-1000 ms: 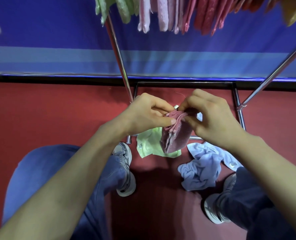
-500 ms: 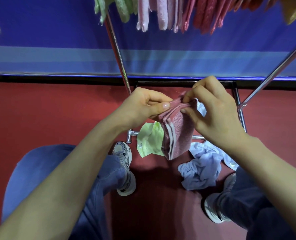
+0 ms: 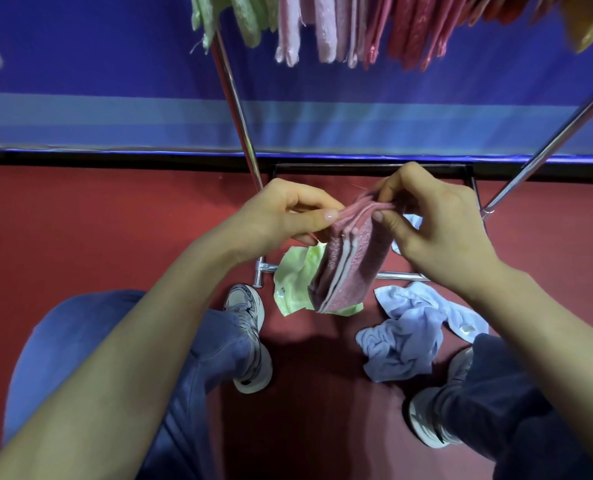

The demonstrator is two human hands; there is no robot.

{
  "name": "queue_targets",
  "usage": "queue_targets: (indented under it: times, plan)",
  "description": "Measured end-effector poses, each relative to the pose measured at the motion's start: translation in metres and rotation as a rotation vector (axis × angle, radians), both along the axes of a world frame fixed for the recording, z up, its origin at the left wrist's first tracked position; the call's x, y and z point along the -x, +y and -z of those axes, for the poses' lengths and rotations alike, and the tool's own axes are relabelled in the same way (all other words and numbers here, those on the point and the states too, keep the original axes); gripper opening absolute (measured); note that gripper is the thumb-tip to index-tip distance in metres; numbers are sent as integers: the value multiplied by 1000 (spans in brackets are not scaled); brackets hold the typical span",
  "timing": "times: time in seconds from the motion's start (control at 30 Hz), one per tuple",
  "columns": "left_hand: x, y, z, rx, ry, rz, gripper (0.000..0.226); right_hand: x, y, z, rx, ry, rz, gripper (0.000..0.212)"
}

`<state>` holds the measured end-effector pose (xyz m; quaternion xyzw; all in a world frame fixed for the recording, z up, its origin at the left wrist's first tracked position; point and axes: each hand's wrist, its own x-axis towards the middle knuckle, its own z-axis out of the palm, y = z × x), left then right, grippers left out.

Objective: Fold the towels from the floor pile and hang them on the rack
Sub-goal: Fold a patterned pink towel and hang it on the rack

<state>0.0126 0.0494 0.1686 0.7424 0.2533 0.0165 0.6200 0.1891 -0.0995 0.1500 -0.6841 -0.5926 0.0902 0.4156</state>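
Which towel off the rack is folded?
The pink towel, pinched between left hand and right hand; the green towel and the light blue towel lie loose on the floor.

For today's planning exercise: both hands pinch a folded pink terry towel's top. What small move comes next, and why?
Probably raise the folded pink terry towel toward the chrome rack: left hand and right hand pinch its top edge, its layers look aligned, other towels hang overhead.
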Motion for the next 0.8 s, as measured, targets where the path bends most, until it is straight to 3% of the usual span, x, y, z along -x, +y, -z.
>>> queue_targets:
  times: [0.1,0.2,0.37,0.8]
  plan:
    - [0,-4,-4,-34,-15,26,27,-1,0,0,-10,17,17,14]
    - [-3,-6,-2,-117,-44,-20,21,0,0,-2,-19,10,13,15]
    - [-6,-9,3,-47,-54,-94,18,10,-1,-4,-90,-130,-11,29]
    - [-12,-11,8,-79,-44,-219,17,10,-1,-1,-103,-100,-112,8]
